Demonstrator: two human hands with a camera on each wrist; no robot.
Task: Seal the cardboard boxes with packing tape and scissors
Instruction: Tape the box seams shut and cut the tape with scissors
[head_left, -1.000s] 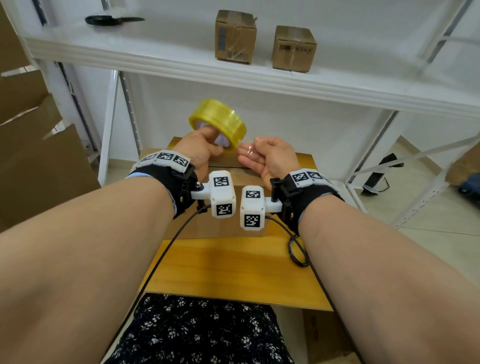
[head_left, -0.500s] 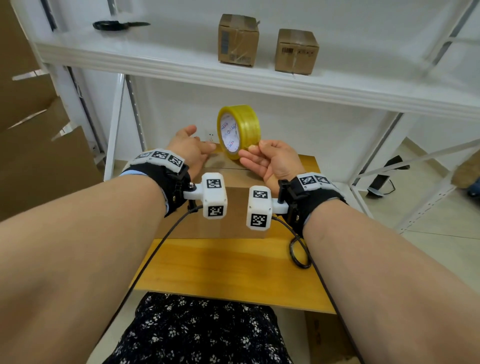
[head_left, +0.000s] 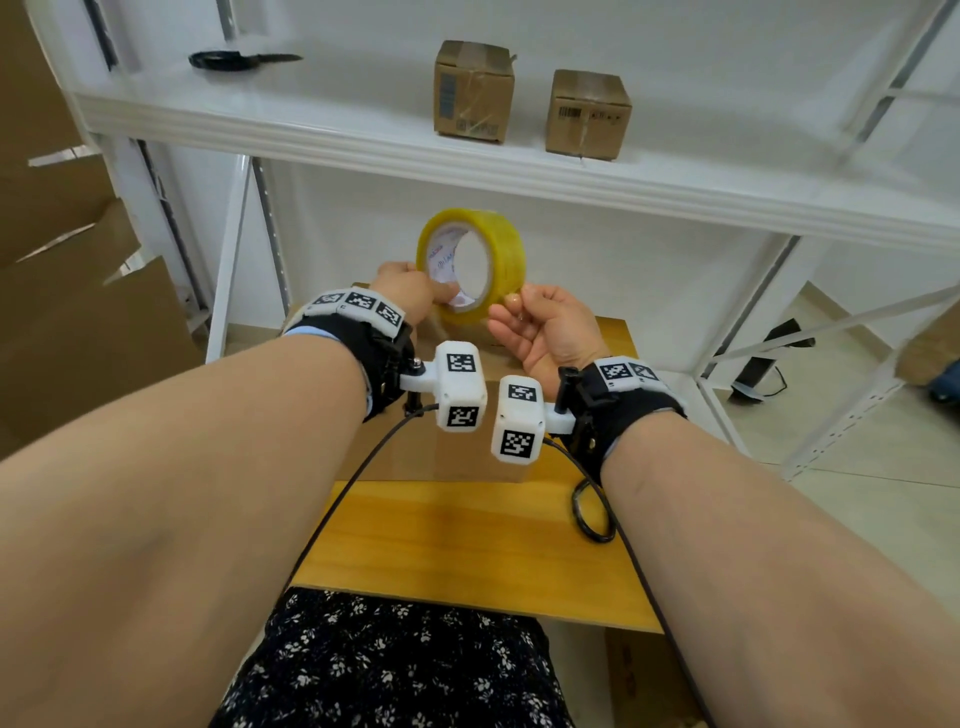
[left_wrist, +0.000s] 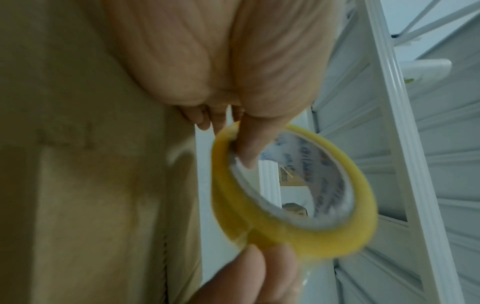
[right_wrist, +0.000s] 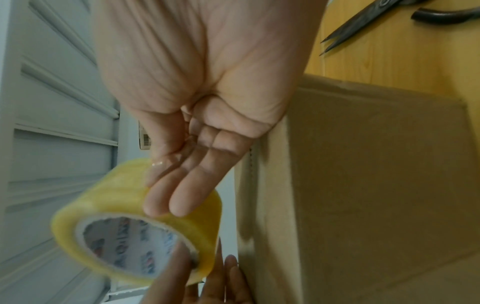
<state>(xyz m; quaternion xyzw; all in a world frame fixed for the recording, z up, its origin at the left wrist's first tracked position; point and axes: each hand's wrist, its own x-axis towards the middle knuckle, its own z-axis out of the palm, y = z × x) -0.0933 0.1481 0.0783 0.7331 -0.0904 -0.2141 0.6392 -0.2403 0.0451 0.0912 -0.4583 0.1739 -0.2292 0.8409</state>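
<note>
The left hand (head_left: 410, 293) is gripping the tape roll (head_left: 470, 273) with a finger hooked through its core and the others outside the rim, while the right hand (head_left: 545, 327) is pinching the roll's outer band between thumb and fingertips (right_wrist: 166, 205), seemingly at the loose tape end (the end itself is too clear to make out). The roll is hanging upright in the air above the cardboard box (head_left: 457, 457), which is sitting on the wooden table (head_left: 457, 540). Scissors (right_wrist: 363, 22) are lying on the table beside the box. To do this well, the left hand should be letting the roll turn freely while the right is drawing the end out straight, keeping the sticky side off the fingers and lining it up over the box's seam
</note>
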